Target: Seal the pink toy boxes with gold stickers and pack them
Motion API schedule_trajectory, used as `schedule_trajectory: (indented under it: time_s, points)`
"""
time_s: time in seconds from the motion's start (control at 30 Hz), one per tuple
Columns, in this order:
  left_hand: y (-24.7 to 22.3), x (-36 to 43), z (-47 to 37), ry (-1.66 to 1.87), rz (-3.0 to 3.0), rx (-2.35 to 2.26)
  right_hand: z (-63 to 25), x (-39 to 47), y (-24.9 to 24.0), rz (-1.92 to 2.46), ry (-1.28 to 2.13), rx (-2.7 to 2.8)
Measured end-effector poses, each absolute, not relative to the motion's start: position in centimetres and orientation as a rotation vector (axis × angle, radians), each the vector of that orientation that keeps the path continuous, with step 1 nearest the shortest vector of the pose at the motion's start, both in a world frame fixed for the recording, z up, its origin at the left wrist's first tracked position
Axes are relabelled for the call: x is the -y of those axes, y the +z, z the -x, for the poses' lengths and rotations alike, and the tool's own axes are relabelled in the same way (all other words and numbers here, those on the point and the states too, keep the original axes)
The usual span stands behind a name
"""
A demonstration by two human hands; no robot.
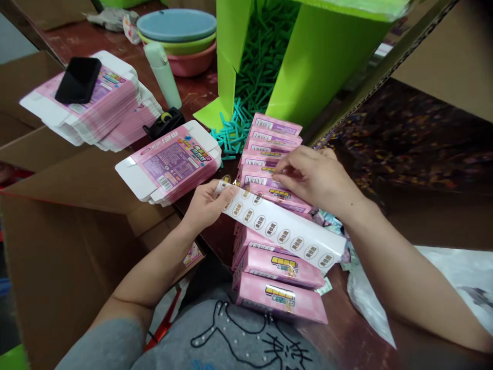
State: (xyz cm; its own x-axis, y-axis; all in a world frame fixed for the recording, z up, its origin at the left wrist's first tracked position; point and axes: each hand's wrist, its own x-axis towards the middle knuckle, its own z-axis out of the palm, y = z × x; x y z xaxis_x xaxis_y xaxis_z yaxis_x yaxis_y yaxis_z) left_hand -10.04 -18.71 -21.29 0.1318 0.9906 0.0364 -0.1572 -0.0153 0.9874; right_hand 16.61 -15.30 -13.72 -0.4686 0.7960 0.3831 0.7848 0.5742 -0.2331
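My left hand [208, 205] pinches one end of a white strip of round stickers [283, 226], which stretches rightward over the boxes. Several oval stickers with dark print remain on the strip. Beneath it runs a row of pink boxes [281, 293], standing packed one behind another from near my body to the green carton. My right hand [314, 177] is over the middle of that row, thumb and forefinger close together at a box's top edge. Whether a sticker is between those fingertips I cannot make out.
Flat pink cartons [169, 164] lie stacked at left, beside a black tape dispenser [165, 123]. Behind them a phone [79, 79] rests on another stack. A pale green bottle [164, 77], stacked basins [177, 25] and a green carton [319, 61] spilling teal sticks stand farther back.
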Motion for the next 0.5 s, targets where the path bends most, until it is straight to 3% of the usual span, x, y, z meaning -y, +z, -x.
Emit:
schedule_trajectory:
  time_s: [0.2,0.4,0.5]
  points:
    - [-20.1,17.9,9.7,1.211,-1.218,-0.903,-17.0,15.5,-13.3,1.246,-0.097,2.495]
    - [-19.5,16.7,9.0,1.246,-1.390,-0.908,-16.5,16.3,-11.7,0.938,0.543,2.391]
    - [-19.7,16.3,8.9,1.237,-1.405,-0.936,-16.2,15.8,-11.1,0.973,0.549,2.267]
